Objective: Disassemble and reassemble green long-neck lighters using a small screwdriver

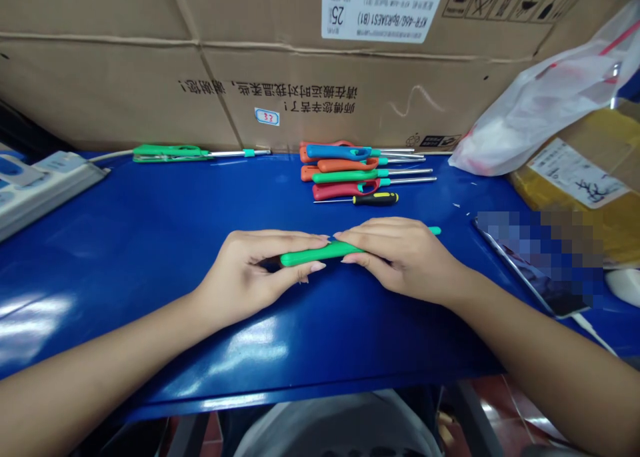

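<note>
Both hands grip one green long-necked lighter (320, 253) just above the blue table. My left hand (260, 267) is closed around its handle end, fingers along the far side and thumb on the near side. Wrapped over the other part is my right hand (400, 253), which hides the middle of the lighter; a small green tip shows past its knuckles. Beyond my hands lies a black-and-yellow screwdriver (375, 199). Behind that rests a pile of several lighters, including a red one (340, 190), a green one (350, 175) and a blue one (337, 151).
A large cardboard box (150, 97) walls off the back of the blue table (150, 243). Another green lighter (170, 153) lies near a power strip (45, 183) at left. At right are a plastic bag (530, 117), a taped parcel (615, 137) and a phone (530, 270) with a cable.
</note>
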A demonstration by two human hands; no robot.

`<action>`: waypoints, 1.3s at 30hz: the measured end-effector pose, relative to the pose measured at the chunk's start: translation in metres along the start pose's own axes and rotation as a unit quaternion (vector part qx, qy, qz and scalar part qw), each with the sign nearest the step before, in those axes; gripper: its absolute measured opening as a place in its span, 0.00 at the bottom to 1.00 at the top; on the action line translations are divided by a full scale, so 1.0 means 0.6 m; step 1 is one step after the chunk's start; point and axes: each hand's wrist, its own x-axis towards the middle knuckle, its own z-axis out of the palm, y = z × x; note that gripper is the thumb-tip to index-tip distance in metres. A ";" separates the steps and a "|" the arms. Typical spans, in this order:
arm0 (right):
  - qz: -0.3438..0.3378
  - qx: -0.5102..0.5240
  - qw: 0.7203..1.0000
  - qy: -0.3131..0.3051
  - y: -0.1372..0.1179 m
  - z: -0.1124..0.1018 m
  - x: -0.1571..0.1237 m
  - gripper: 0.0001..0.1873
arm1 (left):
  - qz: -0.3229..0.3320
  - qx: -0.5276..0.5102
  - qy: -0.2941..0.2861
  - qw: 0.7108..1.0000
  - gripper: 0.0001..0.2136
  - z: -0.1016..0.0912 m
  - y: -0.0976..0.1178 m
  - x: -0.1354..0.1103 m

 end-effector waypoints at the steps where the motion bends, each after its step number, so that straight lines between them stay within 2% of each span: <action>1: 0.003 -0.001 1.000 -0.004 0.001 0.000 0.001 0.13 | 0.005 0.013 0.004 1.000 0.11 -0.001 -0.001 0.001; 6: 0.011 -0.017 1.000 -0.014 0.005 0.004 0.003 0.16 | -0.006 0.027 -0.006 1.000 0.13 0.001 -0.002 0.003; 12: 0.001 -0.001 1.000 -0.014 0.006 0.003 0.001 0.13 | 0.055 0.041 -0.058 0.996 0.17 -0.003 -0.006 0.002; 15: 0.012 0.008 0.999 -0.039 0.006 0.001 0.001 0.13 | 0.062 0.058 -0.080 0.993 0.17 -0.005 -0.008 -0.001; 21: 0.069 -0.024 0.993 -0.091 0.029 -0.014 -0.003 0.17 | 0.064 0.096 -0.067 0.991 0.16 -0.017 -0.015 0.002; 24: 0.082 -0.046 0.988 -0.121 0.043 -0.026 -0.005 0.11 | 0.058 0.091 -0.065 0.992 0.16 -0.029 -0.022 0.006; 29: 0.054 -0.090 0.987 -0.120 0.045 -0.031 -0.007 0.14 | 0.055 0.048 -0.050 0.996 0.14 -0.037 -0.033 0.008; 33: 0.036 -0.097 0.989 -0.110 0.040 -0.023 -0.008 0.13 | 0.088 0.110 -0.066 0.988 0.13 -0.033 -0.031 0.007; 36: 0.038 -0.078 0.988 -0.131 0.036 -0.018 -0.005 0.12 | 0.116 0.154 -0.099 0.976 0.15 -0.025 -0.026 0.008; 39: 0.041 -0.065 0.985 -0.156 0.032 -0.017 0.001 0.11 | 0.105 0.172 -0.117 0.972 0.14 -0.019 -0.025 0.009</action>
